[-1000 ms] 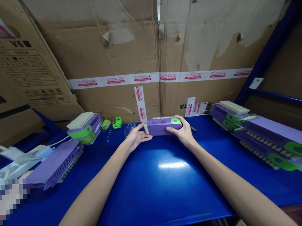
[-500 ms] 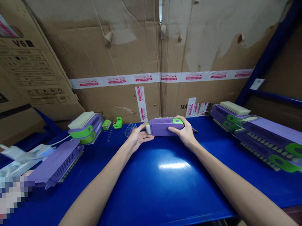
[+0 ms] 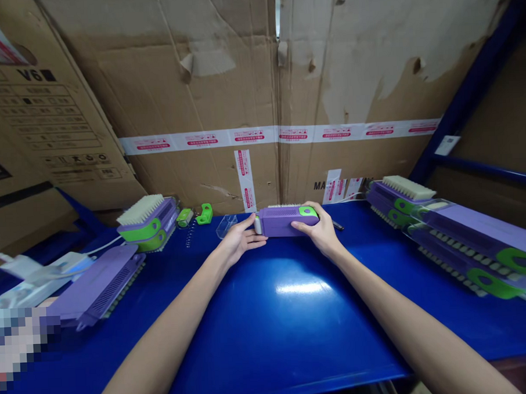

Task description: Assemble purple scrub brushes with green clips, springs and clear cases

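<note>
Blue desk (image 3: 303, 329); purple brush unit (image 3: 278, 224) near far edge, middle, long axis left-right, green end (image 3: 308, 211) pointing right. Right hand (image 3: 322, 230) wrapped round that end, holding it. Left hand (image 3: 239, 240) half-open, fingers (image 3: 255, 239) about white end piece (image 3: 258, 224); grip unclear.

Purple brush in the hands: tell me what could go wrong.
The purple brush could tip if the left hand leaves its white end, since the right hand grips only the other. The clear plastic piece beside the left hand might get knocked. The loose spring on the blue table could roll if bumped.
</note>
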